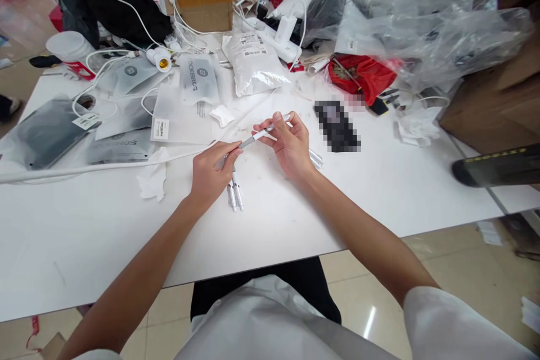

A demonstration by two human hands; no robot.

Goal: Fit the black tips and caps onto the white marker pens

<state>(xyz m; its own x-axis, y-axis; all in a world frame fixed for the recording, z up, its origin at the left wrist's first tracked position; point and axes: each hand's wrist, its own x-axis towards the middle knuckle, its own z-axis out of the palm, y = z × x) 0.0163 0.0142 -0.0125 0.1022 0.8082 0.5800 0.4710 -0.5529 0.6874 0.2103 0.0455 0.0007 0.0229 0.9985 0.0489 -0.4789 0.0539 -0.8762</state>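
A white pen with a grey grip [252, 139] is held slantwise above the table between my two hands. My left hand [213, 174] pinches its grey end between thumb and fingers. Around the other, white end, my right hand [291, 143] closes its thumb and fingertips. Two more pens [235, 194] lie side by side on the white table just right of my left hand, their upper ends partly hidden by it. Behind my right wrist lies something clear and shiny, perhaps plastic tubes or wrappers [315, 158], partly covered.
Packaged dark items in frosted bags [120, 146] spread over the left side, with a white cable [105, 167] in front. A white parcel [255, 64] and a red pouch [365, 76] sit behind my hands. Clear plastic bags [413, 28] and a dark cylinder [493, 166] are at the right.
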